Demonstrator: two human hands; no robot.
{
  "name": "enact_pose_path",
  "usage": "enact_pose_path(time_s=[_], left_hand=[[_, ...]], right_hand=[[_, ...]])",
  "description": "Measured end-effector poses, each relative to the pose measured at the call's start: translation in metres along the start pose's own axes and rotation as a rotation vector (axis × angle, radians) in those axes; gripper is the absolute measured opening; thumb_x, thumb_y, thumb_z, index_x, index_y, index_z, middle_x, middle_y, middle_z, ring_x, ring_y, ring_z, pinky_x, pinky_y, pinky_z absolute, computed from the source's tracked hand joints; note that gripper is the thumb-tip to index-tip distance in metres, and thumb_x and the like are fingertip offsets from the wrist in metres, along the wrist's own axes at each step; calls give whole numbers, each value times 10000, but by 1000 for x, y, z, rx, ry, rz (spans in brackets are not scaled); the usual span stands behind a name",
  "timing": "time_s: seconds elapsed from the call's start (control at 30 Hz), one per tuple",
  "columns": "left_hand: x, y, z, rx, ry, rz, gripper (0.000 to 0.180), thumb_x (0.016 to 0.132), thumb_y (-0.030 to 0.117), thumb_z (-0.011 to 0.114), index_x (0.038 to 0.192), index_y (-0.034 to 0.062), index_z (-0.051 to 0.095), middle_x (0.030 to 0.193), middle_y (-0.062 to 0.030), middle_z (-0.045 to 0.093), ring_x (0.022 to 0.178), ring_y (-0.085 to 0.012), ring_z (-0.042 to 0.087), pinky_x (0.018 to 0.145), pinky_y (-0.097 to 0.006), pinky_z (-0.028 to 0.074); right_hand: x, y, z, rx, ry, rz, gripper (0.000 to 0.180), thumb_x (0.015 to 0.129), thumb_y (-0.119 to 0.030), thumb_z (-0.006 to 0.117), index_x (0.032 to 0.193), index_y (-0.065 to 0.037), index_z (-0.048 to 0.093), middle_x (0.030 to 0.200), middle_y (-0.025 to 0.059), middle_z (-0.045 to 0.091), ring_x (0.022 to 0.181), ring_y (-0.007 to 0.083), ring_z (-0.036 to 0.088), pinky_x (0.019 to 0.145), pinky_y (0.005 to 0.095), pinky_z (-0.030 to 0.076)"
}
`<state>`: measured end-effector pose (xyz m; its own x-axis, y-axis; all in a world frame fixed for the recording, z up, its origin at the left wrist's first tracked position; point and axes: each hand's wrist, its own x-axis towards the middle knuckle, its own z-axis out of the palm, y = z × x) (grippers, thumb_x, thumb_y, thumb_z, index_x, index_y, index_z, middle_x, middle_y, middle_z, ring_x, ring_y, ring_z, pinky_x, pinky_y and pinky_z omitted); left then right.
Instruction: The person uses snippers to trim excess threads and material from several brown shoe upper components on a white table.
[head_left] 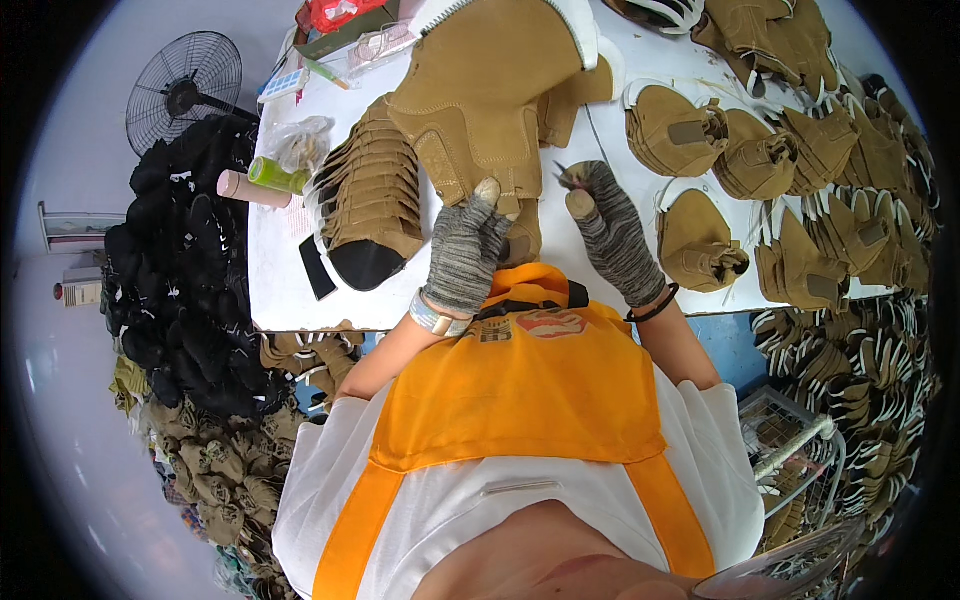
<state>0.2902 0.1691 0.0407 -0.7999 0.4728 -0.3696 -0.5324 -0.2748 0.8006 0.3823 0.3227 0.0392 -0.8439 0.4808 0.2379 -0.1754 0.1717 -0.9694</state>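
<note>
A brown leather upper (490,90), shaped like part of a boot, is in front of you at the top centre of the bench (285,312), its broad end away from you with a white edge. Your left hand (466,250) grasps its near edge, thumb on top. Your right hand (612,232), just beside it, is curled around a small dark pointed tool (570,178) whose tip sticks out past your fingers, apart from the leather. Both hands wear grey striped gloves with bare fingertips.

Left of the upper lies an overlapping stack of brown uppers (372,185), with a black rounded piece (375,265) at its near end. Beside that stack are a black strip (317,268), a green cylinder (277,176) touching a pink cylinder (250,189), and a crumpled clear plastic bag (300,143). Farther back sits a box (350,30) with red plastic in it.

To your right, brown shoe uppers (680,130) stand in rows with white edges. Below you is your orange apron (520,400) over a white shirt (310,480). Beyond the bench's left side are a heap of black pieces (185,260) and a round caged fan (185,92).
</note>
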Motion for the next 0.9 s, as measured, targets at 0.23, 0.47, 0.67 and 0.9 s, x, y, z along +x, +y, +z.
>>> enact_pose_path(time_s=[0.23, 0.47, 0.67, 0.9], left_hand=[[-3, 2, 0, -6, -41, -81, 259, 882, 293, 628, 914, 38, 595, 722, -49, 607, 585, -160, 586, 491, -276, 463], [-8, 7, 9, -161, -66, -182, 280, 889, 230, 626, 1046, 9, 557, 925, -77, 622, 797, -151, 625, 667, -238, 518], [-12, 8, 11, -271, -60, -254, 267, 896, 199, 617, 1063, 2, 548, 973, -86, 618, 883, -158, 627, 819, -253, 555], [-9, 6, 13, -310, -47, -254, 246, 894, 181, 618, 1064, 25, 532, 980, -82, 611, 882, -157, 617, 828, -268, 549]], right_hand=[[0, 8, 0, -610, -90, -320, 222, 856, -172, 595, 997, -4, 558, 865, 155, 589, 776, 340, 586, 682, 373, 482], [2, 5, 2, -825, -132, -326, 203, 826, -137, 586, 983, -9, 572, 853, 138, 586, 785, 317, 581, 670, 403, 475], [1, 18, 0, -801, -151, -339, 164, 850, -144, 570, 946, -13, 592, 851, 133, 593, 796, 301, 581, 692, 389, 477], [-4, 15, 1, -351, -19, -117, 214, 933, -196, 521, 963, 5, 589, 857, 130, 613, 748, 246, 580, 692, 315, 474]])
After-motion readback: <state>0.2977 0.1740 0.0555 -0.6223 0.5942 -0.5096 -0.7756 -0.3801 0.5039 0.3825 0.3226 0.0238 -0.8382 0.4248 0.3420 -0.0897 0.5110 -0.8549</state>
